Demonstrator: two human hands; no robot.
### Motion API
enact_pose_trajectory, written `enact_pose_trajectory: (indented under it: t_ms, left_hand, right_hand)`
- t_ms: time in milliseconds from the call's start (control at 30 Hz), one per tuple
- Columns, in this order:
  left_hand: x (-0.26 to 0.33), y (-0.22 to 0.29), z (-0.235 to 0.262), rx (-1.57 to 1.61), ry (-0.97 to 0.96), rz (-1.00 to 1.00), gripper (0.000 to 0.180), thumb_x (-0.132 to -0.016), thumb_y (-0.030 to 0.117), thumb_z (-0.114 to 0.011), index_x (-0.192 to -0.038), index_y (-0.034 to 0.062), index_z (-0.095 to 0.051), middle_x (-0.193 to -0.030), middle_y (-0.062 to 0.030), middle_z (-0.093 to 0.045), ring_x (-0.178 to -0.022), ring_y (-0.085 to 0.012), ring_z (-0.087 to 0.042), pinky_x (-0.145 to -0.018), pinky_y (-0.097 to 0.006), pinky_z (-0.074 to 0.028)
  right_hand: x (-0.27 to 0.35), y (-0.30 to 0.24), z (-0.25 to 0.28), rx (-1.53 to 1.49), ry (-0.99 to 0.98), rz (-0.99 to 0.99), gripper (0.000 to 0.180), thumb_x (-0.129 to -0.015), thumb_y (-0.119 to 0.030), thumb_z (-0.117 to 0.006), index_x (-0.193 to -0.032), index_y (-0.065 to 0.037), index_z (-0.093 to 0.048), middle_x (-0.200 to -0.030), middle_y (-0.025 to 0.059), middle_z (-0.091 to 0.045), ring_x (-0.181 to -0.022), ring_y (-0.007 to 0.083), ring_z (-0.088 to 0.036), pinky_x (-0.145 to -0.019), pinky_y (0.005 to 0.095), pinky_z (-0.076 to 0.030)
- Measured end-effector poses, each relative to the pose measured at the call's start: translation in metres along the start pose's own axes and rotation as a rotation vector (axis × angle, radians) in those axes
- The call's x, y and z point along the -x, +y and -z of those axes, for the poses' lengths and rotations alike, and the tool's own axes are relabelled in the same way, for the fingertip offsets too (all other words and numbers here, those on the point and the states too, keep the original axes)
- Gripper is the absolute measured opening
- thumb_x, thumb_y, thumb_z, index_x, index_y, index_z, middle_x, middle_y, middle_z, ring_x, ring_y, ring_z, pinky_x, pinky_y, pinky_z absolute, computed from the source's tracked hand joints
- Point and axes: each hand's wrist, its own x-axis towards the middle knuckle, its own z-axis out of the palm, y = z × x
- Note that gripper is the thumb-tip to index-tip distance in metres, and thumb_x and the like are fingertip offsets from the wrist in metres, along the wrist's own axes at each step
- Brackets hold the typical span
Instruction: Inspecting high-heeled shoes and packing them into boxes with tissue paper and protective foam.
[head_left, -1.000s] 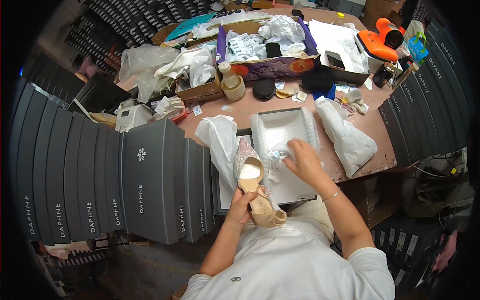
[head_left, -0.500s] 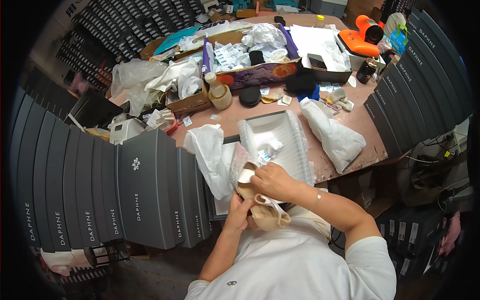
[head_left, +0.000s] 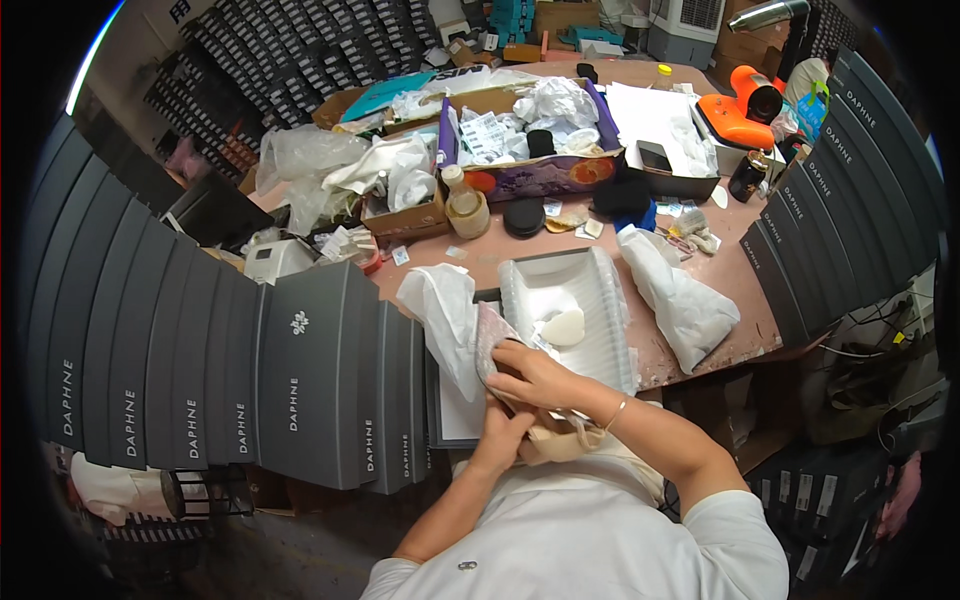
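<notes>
Close to my chest I hold a beige shoe (head_left: 560,442) with both hands, at the near edge of the table. My left hand (head_left: 498,440) grips it from below. My right hand (head_left: 535,375) lies over its top, fingers curled around the upper. The shoe's glittery toe part (head_left: 489,336) points up toward an open grey shoe box (head_left: 600,270) lined with white paper. A white shaped pad (head_left: 563,327) lies in that box. A crumpled white bag (head_left: 445,310) lies just left of the shoe.
Tall stacks of grey shoe boxes (head_left: 300,380) rise at my left and more (head_left: 840,200) at the right. Another filled white bag (head_left: 680,300) lies right of the open box. Cardboard boxes (head_left: 540,170), a bottle (head_left: 465,205) and an orange device (head_left: 740,110) crowd the far side.
My right hand left the paper in the open box and came back onto the shoe. The shoe has been turned and pulled closer to me.
</notes>
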Motion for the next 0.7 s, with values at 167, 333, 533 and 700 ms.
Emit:
enact_pose_trajectory:
  t_ms: [167, 333, 533, 700]
  left_hand:
    - [0.0, 0.009, -0.012, 0.138, -0.032, 0.093, 0.059, -0.085, -0.004, -0.058, -0.136, 0.0044, -0.032, -0.124, -0.0094, -0.049, -0.111, -0.018, -0.054, -0.093, -0.031, -0.049]
    - [0.005, -0.01, -0.032, -0.105, -0.053, -0.02, 0.07, -0.083, 0.002, -0.057, -0.142, 0.0043, -0.021, -0.129, -0.0114, -0.042, -0.119, -0.0192, -0.046, -0.1, -0.032, -0.042]
    - [0.0, 0.035, -0.003, 0.122, -0.252, 0.152, 0.057, -0.093, 0.015, -0.051, -0.141, 0.0027, -0.023, -0.132, -0.0133, -0.039, -0.12, -0.0212, -0.044, -0.101, -0.035, -0.04]
    - [-0.05, 0.065, 0.008, 0.291, 0.033, 0.19, 0.045, -0.098, 0.026, -0.049, -0.138, 0.0124, -0.034, -0.118, -0.0136, -0.051, -0.108, -0.0219, -0.055, -0.091, -0.038, -0.049]
  right_hand:
    - [0.03, 0.012, -0.024, -0.014, 0.381, 0.26, 0.048, -0.092, -0.035, -0.054, -0.112, 0.008, -0.047, -0.102, 0.0277, -0.047, -0.093, 0.043, -0.049, -0.087, 0.0468, -0.04]
    - [0.009, 0.038, -0.03, 0.108, 0.36, -0.027, 0.062, -0.092, -0.043, -0.052, -0.099, 0.018, -0.051, -0.1, 0.0381, -0.049, -0.097, 0.0489, -0.049, -0.089, 0.0481, -0.039]
    - [-0.004, 0.019, -0.018, -0.128, 0.463, -0.113, 0.061, -0.091, -0.045, -0.054, -0.094, 0.015, -0.055, -0.088, 0.037, -0.056, -0.084, 0.0491, -0.055, -0.078, 0.0524, -0.043]
    - [0.028, -0.012, -0.063, 0.223, 0.275, 0.087, 0.076, -0.092, -0.041, -0.051, -0.14, 0.012, -0.024, -0.139, 0.0353, -0.032, -0.129, 0.0477, -0.032, -0.111, 0.0464, -0.022]
